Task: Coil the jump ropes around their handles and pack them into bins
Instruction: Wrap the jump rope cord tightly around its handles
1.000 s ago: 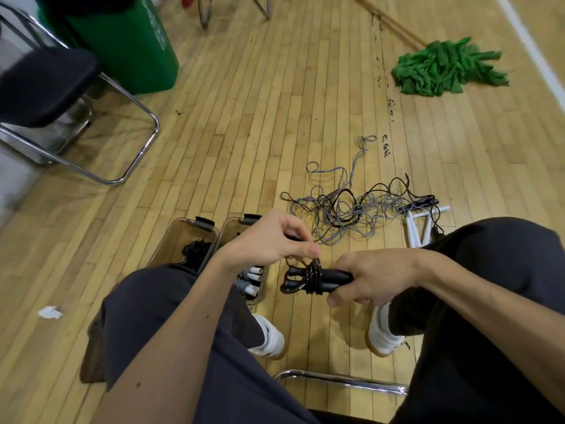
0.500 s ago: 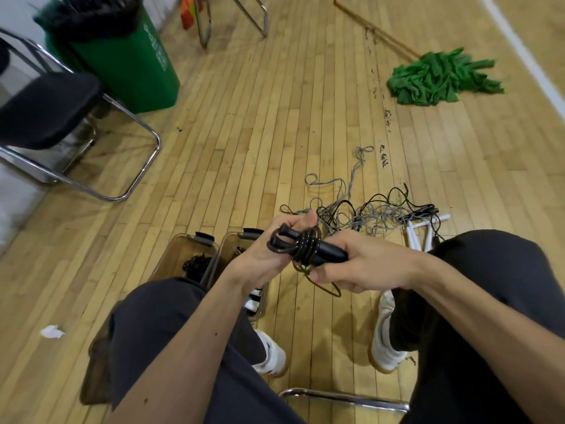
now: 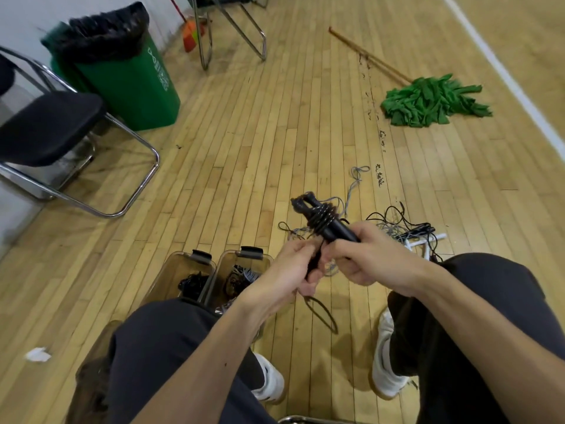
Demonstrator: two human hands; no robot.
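Note:
My right hand (image 3: pixel 371 258) grips a pair of black jump rope handles (image 3: pixel 324 221) with black rope coiled round them, tips tilted up and to the left. Just below, my left hand (image 3: pixel 293 267) pinches the loose end of that rope (image 3: pixel 322 313), which hangs in a loop under my hands. On the floor beyond lies a tangled pile of grey and black ropes (image 3: pixel 391 228) with white handles (image 3: pixel 428 243). Two clear bins (image 3: pixel 195 264) (image 3: pixel 244 258) stand by my left knee, each holding coiled ropes.
A green trash bin (image 3: pixel 128 78) and a black chair (image 3: pixel 46 127) stand at the left. A green mop (image 3: pixel 431 101) lies at the far right. Another chair's legs (image 3: pixel 232 29) are at the back. A scrap of white paper (image 3: pixel 38 354) lies at lower left.
The handles tilted further upward in my right hand. My left hand dropped below the coil and now pinches the rope's loose end. The view tipped up toward the trash bin.

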